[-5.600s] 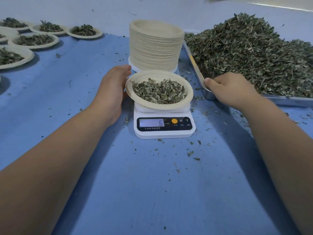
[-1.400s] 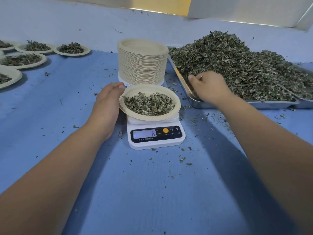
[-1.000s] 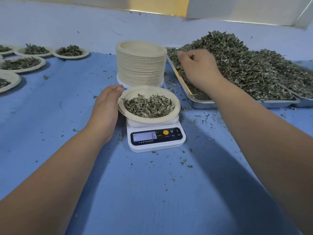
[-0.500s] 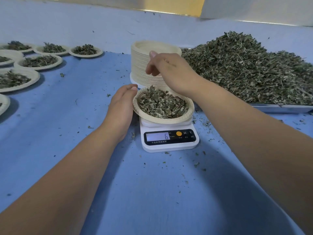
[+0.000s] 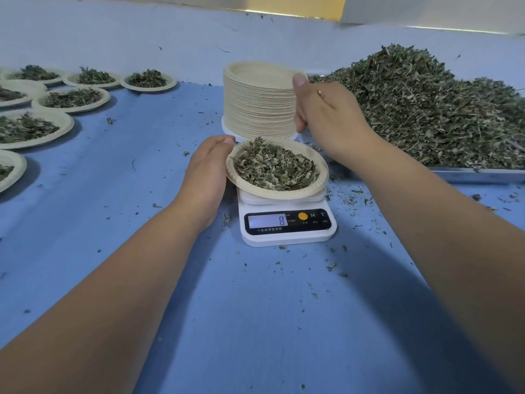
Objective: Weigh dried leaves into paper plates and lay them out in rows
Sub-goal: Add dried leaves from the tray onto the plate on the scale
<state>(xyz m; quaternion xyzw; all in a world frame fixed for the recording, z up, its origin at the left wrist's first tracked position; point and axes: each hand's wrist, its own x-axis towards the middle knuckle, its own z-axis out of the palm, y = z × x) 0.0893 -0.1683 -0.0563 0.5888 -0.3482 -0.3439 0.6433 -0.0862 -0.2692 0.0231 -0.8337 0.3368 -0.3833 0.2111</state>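
Blue table, leaf plate on scale, flat left hand touching rim, right hand slack above

I see a blue cloth covering the table, softly shadowed toward its near edge. Beyond the far edge lies a paler lavender surface, topped by a yellow strip and a white panel.

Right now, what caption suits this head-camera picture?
Left hand at the rim of a leaf-filled paper plate on a scale reading 8; right hand hovers beside the plate stack.
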